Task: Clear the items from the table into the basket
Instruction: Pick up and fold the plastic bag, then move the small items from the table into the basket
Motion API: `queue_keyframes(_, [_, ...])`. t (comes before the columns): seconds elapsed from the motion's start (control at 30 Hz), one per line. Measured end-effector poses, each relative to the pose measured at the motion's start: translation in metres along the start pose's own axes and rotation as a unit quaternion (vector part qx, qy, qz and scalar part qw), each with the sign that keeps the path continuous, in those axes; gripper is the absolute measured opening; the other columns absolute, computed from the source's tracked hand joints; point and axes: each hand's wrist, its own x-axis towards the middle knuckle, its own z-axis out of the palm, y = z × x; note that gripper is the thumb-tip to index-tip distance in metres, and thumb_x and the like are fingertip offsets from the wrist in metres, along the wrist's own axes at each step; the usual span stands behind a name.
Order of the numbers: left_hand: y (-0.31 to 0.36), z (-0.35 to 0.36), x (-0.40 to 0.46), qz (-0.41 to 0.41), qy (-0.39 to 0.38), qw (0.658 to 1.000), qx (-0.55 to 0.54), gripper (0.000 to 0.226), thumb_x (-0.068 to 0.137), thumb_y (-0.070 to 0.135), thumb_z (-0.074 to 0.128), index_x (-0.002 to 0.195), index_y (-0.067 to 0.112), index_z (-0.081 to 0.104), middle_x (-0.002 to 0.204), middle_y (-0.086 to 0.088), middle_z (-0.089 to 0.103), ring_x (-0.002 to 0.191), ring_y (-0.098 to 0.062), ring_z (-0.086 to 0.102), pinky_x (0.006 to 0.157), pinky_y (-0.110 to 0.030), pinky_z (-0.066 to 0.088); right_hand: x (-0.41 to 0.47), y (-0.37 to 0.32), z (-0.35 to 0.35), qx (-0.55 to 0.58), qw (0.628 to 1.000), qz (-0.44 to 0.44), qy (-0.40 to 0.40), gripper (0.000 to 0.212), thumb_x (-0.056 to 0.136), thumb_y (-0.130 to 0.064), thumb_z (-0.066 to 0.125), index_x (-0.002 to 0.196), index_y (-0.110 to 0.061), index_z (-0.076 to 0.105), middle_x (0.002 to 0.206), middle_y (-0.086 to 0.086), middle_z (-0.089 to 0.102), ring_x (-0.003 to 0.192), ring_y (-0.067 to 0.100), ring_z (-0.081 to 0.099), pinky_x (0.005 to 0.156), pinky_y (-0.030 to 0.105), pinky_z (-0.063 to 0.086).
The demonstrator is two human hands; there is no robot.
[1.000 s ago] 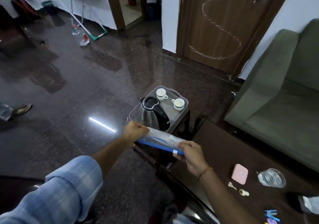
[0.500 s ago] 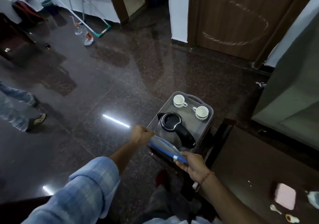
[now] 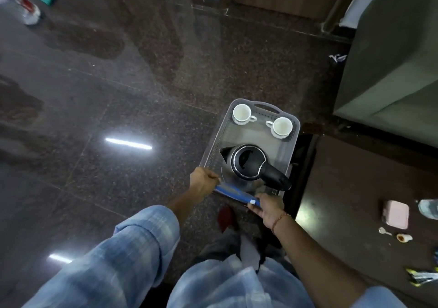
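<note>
We look straight down at a grey rectangular plastic basket (image 3: 288, 158) with perforated walls, standing just left of a dark brown wooden table (image 3: 355, 189). Our left hand (image 3: 202, 183) and right hand (image 3: 267, 209) hold a clear plastic zip bag with a blue seal strip (image 3: 233, 192) stretched between them over the near edge of the basket. The left fingers are curled shut on the bag's left end; the right fingers pinch its right end by the white slider.

Inside the basket, a steel electric kettle with a black lid and handle (image 3: 251, 163) stands at the near end, and two white ceramic teacups (image 3: 241, 113) sit on saucers at the far end, one in each corner.

On the table to the right lie a pink rounded square case (image 3: 396, 214), a small white spoon (image 3: 384, 231) and a small cream-coloured piece (image 3: 404, 237), which is too small to identify. A clear glass object (image 3: 429, 209) is cut off by the right edge.
</note>
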Motion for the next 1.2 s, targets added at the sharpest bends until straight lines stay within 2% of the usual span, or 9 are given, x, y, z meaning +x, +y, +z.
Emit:
queue_keyframes(0.2, [-0.005,0.005,0.01,0.003,0.0,1.0,0.024,0.009,0.08,0.009,0.075,0.088,0.008,0.079,0.079,0.005,0.067,0.076,-0.005,0.06,0.07,-0.004,0.042,0.011,0.002,0.011,0.031,0.999,-0.008,0.019,0.022,0.088,0.011,0.05,0.102,-0.001,0.063,0.097,0.013,0.063,0.079,0.027,0.063,0.038,0.023,0.052])
queue_keyframes(0.3, [-0.004,0.007,0.012,0.01,0.002,0.999,0.034,0.009,0.081,0.009,0.074,0.087,0.009,0.079,0.078,0.003,0.067,0.076,-0.005,0.061,0.069,-0.004,0.042,0.011,0.001,0.009,0.036,0.999,-0.002,0.011,0.012,0.089,0.007,0.056,0.088,-0.003,0.063,0.088,0.009,0.064,0.072,0.023,0.064,0.039,0.025,0.053])
queue_keyframes(0.37, [-0.001,0.007,0.011,0.024,-0.002,0.999,0.045,0.009,0.082,0.01,0.069,0.085,0.007,0.078,0.078,0.0,0.068,0.076,-0.01,0.063,0.066,-0.011,0.048,0.009,-0.001,0.002,0.043,0.999,0.003,0.003,0.012,0.089,0.003,0.059,0.081,-0.006,0.062,0.085,0.008,0.064,0.073,0.024,0.065,0.041,0.027,0.055])
queue_keyframes(0.47, [0.003,0.006,0.004,0.074,-0.004,0.993,0.093,0.012,0.083,0.017,0.064,0.084,0.011,0.074,0.079,-0.006,0.069,0.076,-0.022,0.068,0.069,-0.03,0.057,0.004,0.0,-0.015,0.0,1.0,-0.017,-0.001,0.001,0.088,-0.005,0.064,0.088,-0.006,0.064,0.094,0.011,0.067,0.079,0.024,0.069,0.047,0.029,0.058])
queue_keyframes(0.6, [0.008,0.008,-0.007,0.137,0.001,0.975,0.176,0.021,0.082,0.032,0.067,0.086,0.012,0.071,0.082,-0.011,0.073,0.077,-0.027,0.07,0.061,-0.028,0.05,-0.005,0.001,-0.049,-0.058,0.996,-0.062,-0.003,0.007,0.089,-0.011,0.066,0.094,-0.007,0.065,0.105,0.015,0.066,0.085,0.027,0.068,0.06,0.031,0.058])
queue_keyframes(0.8, [0.018,0.016,-0.025,0.127,0.042,0.967,0.215,0.032,0.079,0.037,0.069,0.097,0.011,0.072,0.093,-0.018,0.073,0.089,-0.035,0.07,0.072,-0.038,0.056,-0.022,-0.005,-0.103,-0.031,0.995,-0.087,-0.022,0.006,0.095,-0.011,0.057,0.096,-0.007,0.061,0.099,0.012,0.064,0.08,0.028,0.068,0.065,0.032,0.058])
queue_keyframes(0.93, [0.026,0.035,-0.05,0.107,0.064,0.973,0.194,0.036,0.072,0.036,0.067,0.095,0.009,0.072,0.096,-0.017,0.073,0.092,-0.036,0.07,0.074,-0.039,0.057,-0.028,-0.002,-0.142,-0.027,0.994,-0.105,-0.028,0.004,0.094,-0.013,0.058,0.094,-0.011,0.062,0.103,0.012,0.065,0.083,0.027,0.069,0.064,0.031,0.058])
queue_keyframes(1.07, [0.038,0.074,-0.078,0.072,0.045,0.985,0.153,0.046,0.08,0.043,0.066,0.105,0.005,0.068,0.108,-0.019,0.07,0.105,-0.037,0.065,0.081,-0.035,0.049,-0.031,0.003,-0.191,-0.006,0.991,-0.128,-0.028,0.005,0.092,-0.015,0.06,0.095,-0.012,0.063,0.103,0.011,0.067,0.079,0.024,0.069,0.061,0.031,0.058])
queue_keyframes(1.2, [0.057,0.138,-0.124,0.095,-0.002,0.989,0.116,0.031,0.08,0.036,0.069,0.083,0.005,0.071,0.084,-0.013,0.072,0.087,-0.032,0.068,0.066,-0.027,0.045,-0.04,0.013,-0.261,0.036,0.988,-0.148,-0.028,0.005,0.092,-0.017,0.059,0.092,-0.014,0.064,0.096,0.009,0.066,0.072,0.022,0.066,0.058,0.03,0.055])
